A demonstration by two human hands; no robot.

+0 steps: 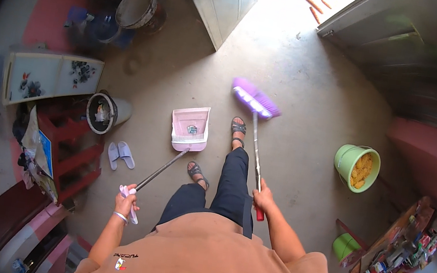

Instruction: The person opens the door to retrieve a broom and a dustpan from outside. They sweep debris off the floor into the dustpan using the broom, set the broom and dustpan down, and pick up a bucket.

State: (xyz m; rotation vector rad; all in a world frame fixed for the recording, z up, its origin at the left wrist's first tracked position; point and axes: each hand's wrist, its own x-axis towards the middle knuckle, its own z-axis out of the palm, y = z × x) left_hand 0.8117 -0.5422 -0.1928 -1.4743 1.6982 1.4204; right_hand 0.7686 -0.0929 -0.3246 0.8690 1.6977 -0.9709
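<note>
My left hand [127, 202] is wrapped round the pink-and-white handle end of a long-handled dustpan [192, 117]. The dustpan's pale pink scoop rests on the floor left of my feet, with some small litter lying in it. In my right hand [264, 196] is the long handle of a broom [256, 99], gripped just above its red end. The purple broom head is ahead of my right foot, smeared by motion, over the concrete floor. Dustpan and broom head stand apart from each other.
A waste bin [101, 113] and lilac slippers [121, 155] are at left, beside a red wooden rack [74, 162]. A green bucket [345, 159] of yellow corn-like pieces stands right. Ahead, metal doors [223, 0] stand apart onto bright ground. A cluttered table [390, 244] is lower right.
</note>
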